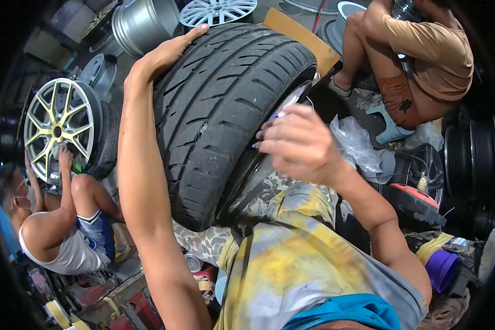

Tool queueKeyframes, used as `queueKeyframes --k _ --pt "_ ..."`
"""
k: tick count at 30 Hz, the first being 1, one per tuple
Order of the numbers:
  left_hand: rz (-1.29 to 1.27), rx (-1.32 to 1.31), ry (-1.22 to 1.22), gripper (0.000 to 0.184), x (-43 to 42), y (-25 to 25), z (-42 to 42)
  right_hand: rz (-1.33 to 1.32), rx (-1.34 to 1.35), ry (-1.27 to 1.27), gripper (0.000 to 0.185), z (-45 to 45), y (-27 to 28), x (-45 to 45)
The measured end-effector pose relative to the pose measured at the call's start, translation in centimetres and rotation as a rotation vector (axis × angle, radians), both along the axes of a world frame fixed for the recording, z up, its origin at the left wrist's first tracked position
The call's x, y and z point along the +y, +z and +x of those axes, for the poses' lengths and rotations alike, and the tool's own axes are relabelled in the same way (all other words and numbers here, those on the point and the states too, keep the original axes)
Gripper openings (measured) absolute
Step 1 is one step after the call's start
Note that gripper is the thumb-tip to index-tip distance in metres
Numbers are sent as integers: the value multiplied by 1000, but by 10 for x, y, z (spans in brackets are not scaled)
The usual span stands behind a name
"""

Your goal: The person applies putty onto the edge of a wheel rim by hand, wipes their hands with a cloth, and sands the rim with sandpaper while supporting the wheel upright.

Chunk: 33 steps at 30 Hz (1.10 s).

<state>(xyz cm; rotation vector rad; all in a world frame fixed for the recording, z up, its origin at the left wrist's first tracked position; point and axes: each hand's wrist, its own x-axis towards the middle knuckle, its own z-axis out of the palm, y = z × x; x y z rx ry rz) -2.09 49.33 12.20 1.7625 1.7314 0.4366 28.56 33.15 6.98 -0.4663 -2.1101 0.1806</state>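
A black car tire (225, 104) with worn, grooved tread leans tilted in front of my lap. Part of a shiny rim (294, 99) shows inside its right side. My left hand (170, 55) is wrapped over the far left edge of the tread and grips the tire; most of its fingers are out of sight behind it. Close to the rim, my right hand (302, 143) is curled closed and slightly blurred. Purple-blue bits of a thin item (274, 116) show at its fingers, too small and covered to name.
At left a person (66, 231) crouches, hands at a yellow-and-silver wheel (58, 129). Another person (423, 55) sits at upper right near a blue stool (388, 129). Rims (146, 25), cardboard (302, 38), plastic bags (357, 143) and a purple cup-like thing (441, 269) lie around.
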Motion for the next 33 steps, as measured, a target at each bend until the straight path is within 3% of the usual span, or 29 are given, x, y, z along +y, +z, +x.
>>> queueKeyframes --k 4,7,10,12,14,18,20,22,23,26,27,29,33 --pt "-116 -82 -7 95 -5 8 6 50 -26 -306 16 35 -12 50" --pt "-104 -42 34 93 -12 12 11 124 -36 12 11 6 -10 0" --pt "-71 8 20 94 -4 11 6 85 29 7 10 -7 -19 -13" --pt "-62 26 23 95 -6 6 5 66 -61 -168 9 25 -14 19" --pt "-123 -86 2 96 -13 13 12 -6 33 -345 15 36 -20 44" --pt "-77 -51 75 96 -14 11 10 51 -4 7 12 -3 -12 -10" --pt "-71 -84 75 97 -14 8 8 39 -14 -1 12 7 -16 0" --pt "-63 -29 73 97 -21 13 7 156 -119 -264 15 50 -23 49" --pt "-70 -44 74 96 -26 18 10 31 -123 -526 14 67 -21 60" --pt "-73 -75 82 90 -27 15 8 -118 70 -773 11 110 -18 72" --pt "26 -77 49 85 -38 20 16 -172 103 -741 11 115 -19 68" --pt "-22 -56 67 83 -35 20 14 -316 152 -656 8 110 -22 58" --pt "-5 -71 77 82 -35 17 17 -346 77 -454 14 98 -31 43"
